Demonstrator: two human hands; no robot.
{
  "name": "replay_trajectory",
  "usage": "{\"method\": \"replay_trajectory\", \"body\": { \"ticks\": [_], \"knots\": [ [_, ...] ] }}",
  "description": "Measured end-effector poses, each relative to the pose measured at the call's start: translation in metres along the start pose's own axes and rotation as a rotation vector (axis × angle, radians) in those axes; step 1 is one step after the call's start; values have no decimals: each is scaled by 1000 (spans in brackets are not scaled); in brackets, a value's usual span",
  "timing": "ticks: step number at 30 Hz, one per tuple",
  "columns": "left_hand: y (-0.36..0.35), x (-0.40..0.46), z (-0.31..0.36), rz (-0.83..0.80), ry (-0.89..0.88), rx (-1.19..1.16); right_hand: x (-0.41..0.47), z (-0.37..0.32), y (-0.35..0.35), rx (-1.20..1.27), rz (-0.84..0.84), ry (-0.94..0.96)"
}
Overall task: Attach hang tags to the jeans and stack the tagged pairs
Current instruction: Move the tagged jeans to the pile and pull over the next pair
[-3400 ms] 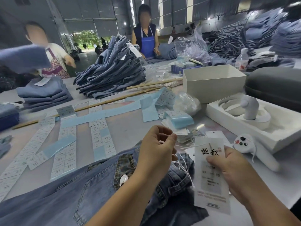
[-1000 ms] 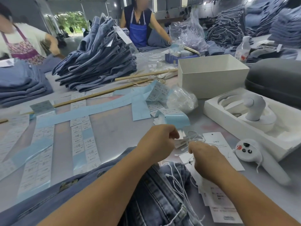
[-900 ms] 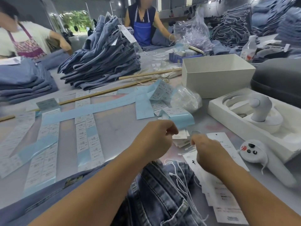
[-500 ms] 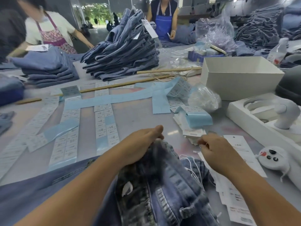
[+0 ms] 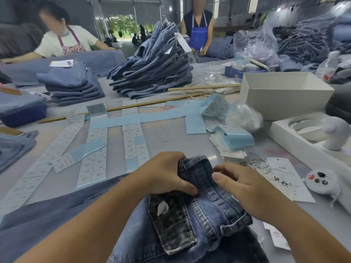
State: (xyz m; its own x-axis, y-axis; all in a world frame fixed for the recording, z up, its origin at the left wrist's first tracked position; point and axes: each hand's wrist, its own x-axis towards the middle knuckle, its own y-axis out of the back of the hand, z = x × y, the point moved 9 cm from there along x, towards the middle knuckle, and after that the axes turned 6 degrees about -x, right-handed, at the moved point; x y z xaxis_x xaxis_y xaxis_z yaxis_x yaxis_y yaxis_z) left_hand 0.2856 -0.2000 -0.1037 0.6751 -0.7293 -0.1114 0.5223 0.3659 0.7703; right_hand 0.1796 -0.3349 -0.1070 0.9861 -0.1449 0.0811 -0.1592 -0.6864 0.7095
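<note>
the jeans (image 5: 201, 211) lie at six o'clock on the tabletop (image 5: 171, 141), waistband bunched up. the left hand (image 5: 163, 173) has its grip clenched on the waistband's left edge, thumb on top. the right hand (image 5: 245, 185) pinches the same band from three o'clock. a hang tag (image 5: 286, 179) with white strings lies just right of the right hand, touching nothing held. a tall stack of jeans (image 5: 155, 67) stands at twelve o'clock.

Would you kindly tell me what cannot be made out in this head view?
- Left hand fingertips: tucked behind the jeans waistband.
- Hang tag small print: too small; only the large characters show.
- Sticker strips: text too small.
- Lower tag: partly covered by the right forearm.
</note>
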Motion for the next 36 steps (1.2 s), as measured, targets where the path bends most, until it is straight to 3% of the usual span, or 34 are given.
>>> {"method": "replay_trajectory", "body": {
  "ticks": [9,15,18,23,27,31,34,36],
  "knots": [
    [112,-62,8,430,-70,-134,-2,-49,-3,284,-11,37],
    [163,-123,-5,671,-38,-260,9,-115,-33,554,-132,180],
    [177,-147,-15,745,-19,-331,11,-159,-55,638,-297,317],
    [196,-173,-35,735,22,-454,23,-214,-74,878,-354,428],
    [206,-200,-59,511,-86,-796,35,-248,-74,793,-286,518],
    [199,-226,-85,322,-164,-1002,47,-283,-83,817,-341,552],
    [196,-246,-107,353,-187,-1053,53,-317,-90,829,-385,582],
    [200,-256,-124,468,-161,-1025,53,-335,-92,748,-400,639]
  ]
}}
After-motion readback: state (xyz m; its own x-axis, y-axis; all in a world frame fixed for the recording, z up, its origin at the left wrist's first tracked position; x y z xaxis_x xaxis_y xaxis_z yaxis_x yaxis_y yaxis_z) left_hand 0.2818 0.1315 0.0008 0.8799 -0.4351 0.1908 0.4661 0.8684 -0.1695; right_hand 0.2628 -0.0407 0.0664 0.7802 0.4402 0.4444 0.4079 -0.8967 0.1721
